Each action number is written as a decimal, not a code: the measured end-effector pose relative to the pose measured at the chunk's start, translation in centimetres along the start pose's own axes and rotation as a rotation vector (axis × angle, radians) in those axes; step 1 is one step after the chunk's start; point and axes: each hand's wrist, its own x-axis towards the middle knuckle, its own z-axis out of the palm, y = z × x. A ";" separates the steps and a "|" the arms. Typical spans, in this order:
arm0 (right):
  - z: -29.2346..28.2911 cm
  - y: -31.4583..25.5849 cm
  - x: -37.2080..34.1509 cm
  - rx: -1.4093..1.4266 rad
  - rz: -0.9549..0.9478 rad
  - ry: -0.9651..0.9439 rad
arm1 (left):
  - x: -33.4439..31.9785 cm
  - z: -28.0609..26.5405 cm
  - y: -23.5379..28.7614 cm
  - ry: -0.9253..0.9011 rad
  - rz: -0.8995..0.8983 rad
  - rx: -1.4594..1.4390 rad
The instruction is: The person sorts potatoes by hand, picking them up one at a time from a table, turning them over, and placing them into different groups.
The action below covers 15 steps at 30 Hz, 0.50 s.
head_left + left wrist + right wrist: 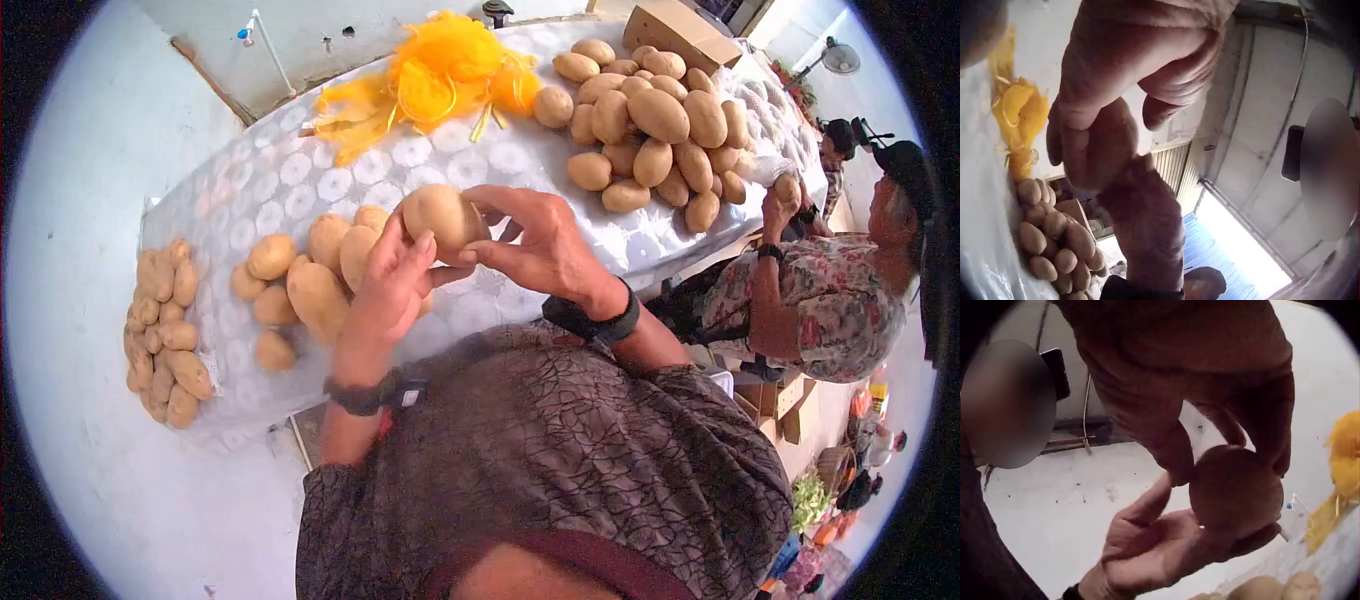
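Both hands hold one large potato (pixel 432 216) up over the near side of the table. My left hand (pixel 393 285) grips it from the left and below, its thumb against the near face. From the other side my right hand (pixel 548 245) pinches the potato's right end between thumb and fingers. In the right wrist view the potato (pixel 1235 490) sits on the left hand's fingers (pixel 1244 545), with the right hand (pixel 1191 381) over it. Just beyond and left of my left forearm lies a loose group of potatoes (pixel 318 300), partly hidden by that hand.
A big potato heap (pixel 655 120) lies at the right, before a cardboard box (pixel 680 35). Orange mesh bags (pixel 440 75) are bunched at the back. A netted potato pile (pixel 160 335) sits at the left end. Another person (pixel 830 290) stands at the right, holding a potato.
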 end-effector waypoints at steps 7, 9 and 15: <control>-0.9 0.2 -1.7 -0.096 -0.627 0.177 | 0.0 -0.3 -0.7 -0.094 0.032 -0.443; -1.1 0.0 -2.2 -0.065 -0.631 0.198 | -0.1 -0.3 -0.6 -0.139 0.049 -0.469; -1.1 1.6 -2.3 -0.111 -0.515 0.138 | 0.6 0.3 -1.0 -0.097 0.045 -0.328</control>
